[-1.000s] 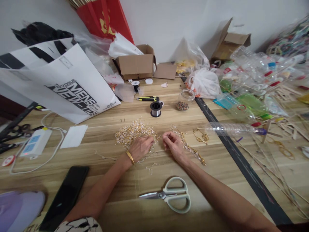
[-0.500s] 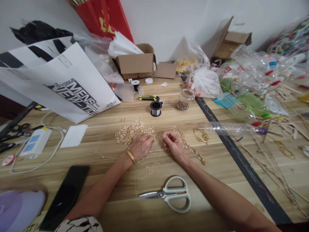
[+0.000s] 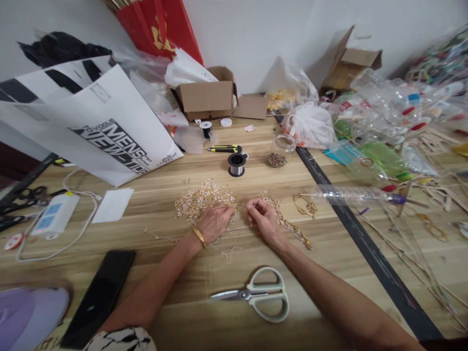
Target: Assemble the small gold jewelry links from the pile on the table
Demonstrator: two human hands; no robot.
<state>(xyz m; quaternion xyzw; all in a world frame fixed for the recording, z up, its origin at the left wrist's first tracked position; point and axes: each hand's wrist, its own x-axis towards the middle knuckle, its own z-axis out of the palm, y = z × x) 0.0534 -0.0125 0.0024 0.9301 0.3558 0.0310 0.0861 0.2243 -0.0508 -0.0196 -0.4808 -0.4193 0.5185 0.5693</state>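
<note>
My left hand (image 3: 216, 222), a gold bracelet (image 3: 199, 237) at its wrist, is closed at the near right edge of a heap of small gold and clear beads (image 3: 203, 200). What its fingertips pinch is too small to make out. Facing it across a narrow gap, my right hand (image 3: 262, 217) has thumb and forefinger pressed together on something I cannot identify. Beaded gold strands (image 3: 298, 234) lie just right of that hand, and a gold chain piece (image 3: 306, 205) lies farther right. A short beaded strand (image 3: 231, 253) rests below the left hand.
Scissors (image 3: 256, 295) with pale handles lie in front of me. Beyond the heap are a wire spool (image 3: 236, 165), a utility knife (image 3: 224, 148) and a glass jar (image 3: 281, 152) of beads. A black phone (image 3: 98, 297) and a power strip (image 3: 54, 214) are left; plastic bottles (image 3: 380, 117) crowd the right.
My left hand has shifted very slightly to the right. The right hand and the things on the table look the same.
</note>
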